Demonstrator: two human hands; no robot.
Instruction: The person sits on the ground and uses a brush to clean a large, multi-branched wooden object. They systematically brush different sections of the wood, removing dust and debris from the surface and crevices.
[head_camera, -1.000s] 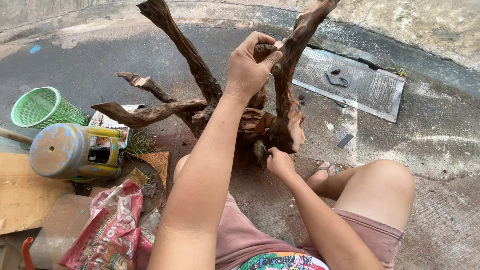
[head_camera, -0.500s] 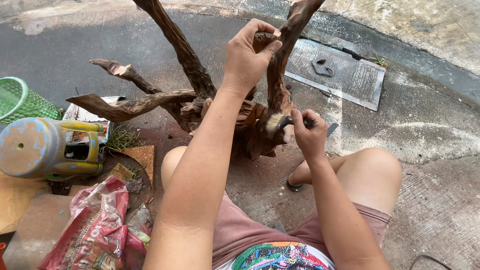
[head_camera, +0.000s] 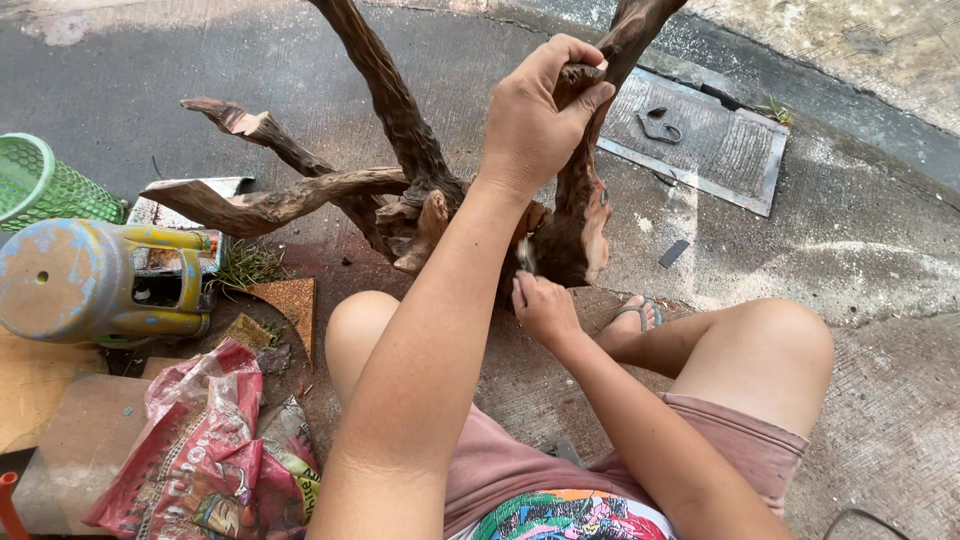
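- Down goes the right hand (head_camera: 543, 310) since half a second ago — from the mid trunk to the base of the driftwood (head_camera: 420, 195), fingers curled around a small pale-tipped tool, likely a brush, hard to tell.
- Left hand (head_camera: 535, 125) is clamped on an upper branch, steadying the piece.
- Doing it well, I'd say: firm top grip, short strokes into the crevices, no wobble.
- Driftwood stands on the pavement between the knees — dark reddish-brown, gnarled, branches twisting left and upward.
- Beyond, left: red bag (head_camera: 200, 440), worn blue-and-yellow stool (head_camera: 95, 280), green basket (head_camera: 40, 190); farther right, metal cover plate (head_camera: 705, 140).
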